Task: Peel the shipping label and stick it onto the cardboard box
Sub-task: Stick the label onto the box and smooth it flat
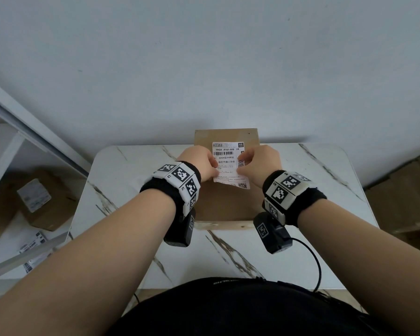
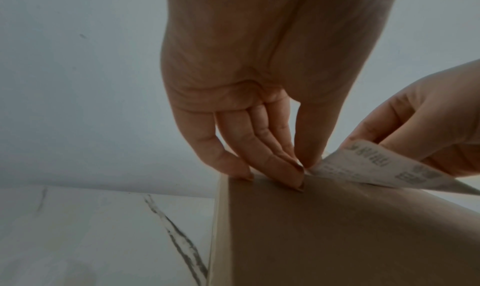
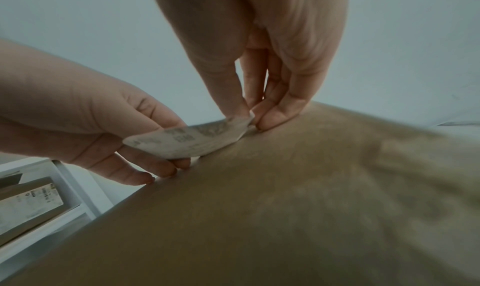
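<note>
- Label [image 1: 230, 164] over box [image 1: 224, 204] top, on table [image 1: 301, 251].
- Left hand [image 1: 200, 163] pinches label's left edge, fingertips [image 2: 298, 179] touching box.
- Right hand [image 1: 262, 163] pinches right edge.
- Label bowed, possibly unstuck; blurry.

A white shipping label [image 1: 230, 164] reads "190A A161-BB 28" above a barcode, then "N109" followed by Chinese characters. Smaller print and a QR code lower down are too small to read.
</note>
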Motion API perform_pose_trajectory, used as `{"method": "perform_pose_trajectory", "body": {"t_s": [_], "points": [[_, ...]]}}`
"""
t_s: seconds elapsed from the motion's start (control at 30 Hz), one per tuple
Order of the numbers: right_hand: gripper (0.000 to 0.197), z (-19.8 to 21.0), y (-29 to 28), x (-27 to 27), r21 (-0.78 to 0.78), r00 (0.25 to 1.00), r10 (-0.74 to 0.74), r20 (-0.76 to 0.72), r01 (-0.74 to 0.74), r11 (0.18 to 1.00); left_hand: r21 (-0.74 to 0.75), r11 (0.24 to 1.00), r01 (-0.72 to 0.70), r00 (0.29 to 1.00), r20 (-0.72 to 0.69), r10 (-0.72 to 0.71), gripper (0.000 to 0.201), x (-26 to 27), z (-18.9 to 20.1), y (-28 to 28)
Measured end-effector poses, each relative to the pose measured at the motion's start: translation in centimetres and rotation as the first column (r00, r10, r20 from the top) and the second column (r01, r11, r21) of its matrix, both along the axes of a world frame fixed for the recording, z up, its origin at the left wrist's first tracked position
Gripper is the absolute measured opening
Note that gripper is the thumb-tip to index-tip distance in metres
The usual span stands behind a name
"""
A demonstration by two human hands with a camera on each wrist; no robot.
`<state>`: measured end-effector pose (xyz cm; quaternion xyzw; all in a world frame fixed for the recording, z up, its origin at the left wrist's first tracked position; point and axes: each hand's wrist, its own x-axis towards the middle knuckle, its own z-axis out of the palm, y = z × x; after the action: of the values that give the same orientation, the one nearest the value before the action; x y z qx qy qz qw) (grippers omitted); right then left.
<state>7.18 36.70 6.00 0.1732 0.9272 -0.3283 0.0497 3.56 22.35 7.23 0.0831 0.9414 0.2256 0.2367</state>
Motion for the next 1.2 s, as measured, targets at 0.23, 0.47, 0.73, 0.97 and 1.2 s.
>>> {"method": "perform_pose_trajectory", "body": {"t_s": [0.23, 0.47, 0.73, 0.97, 1.2], "points": [[0.024, -0.14, 0.04, 0.06, -0.027, 1.0, -0.017, -0.012, 0.017, 1.0, -0.003, 1.0, 0.001, 1.0, -0.005, -0.001, 0.022, 0.1, 0.12, 0.03], [0.024, -0.17, -0.07, -0.11, -0.01, 1.0, -0.005, -0.006, 0.005, 1.0, -0.024, 1.0, 0.018, 1.0, -0.009, -0.018, 0.023, 0.22, 0.38, 0.15], [0.023, -0.24, -0.16, -0.21, 0.017, 1.0, 0.008, 0.01, -0.008, 1.0, -0.018, 1.0, 0.018, 1.0, 0.019, -0.018, 0.022, 0.21, 0.27, 0.17], [0.022, -0.21, -0.27, -0.26, 0.058, 0.999, 0.034, 0.021, -0.035, 0.998, -0.022, 0.999, 0.028, 1.0, 0.014, -0.027, 0.022, 0.32, 0.36, 0.27], [0.026, 0.12, -0.5, -0.29, 0.082, 0.997, 0.062, 0.043, -0.066, 0.994, -0.051, 0.998, 0.047, 0.999, 0.013, -0.046, 0.024, 0.34, 0.57, 0.38]]}}
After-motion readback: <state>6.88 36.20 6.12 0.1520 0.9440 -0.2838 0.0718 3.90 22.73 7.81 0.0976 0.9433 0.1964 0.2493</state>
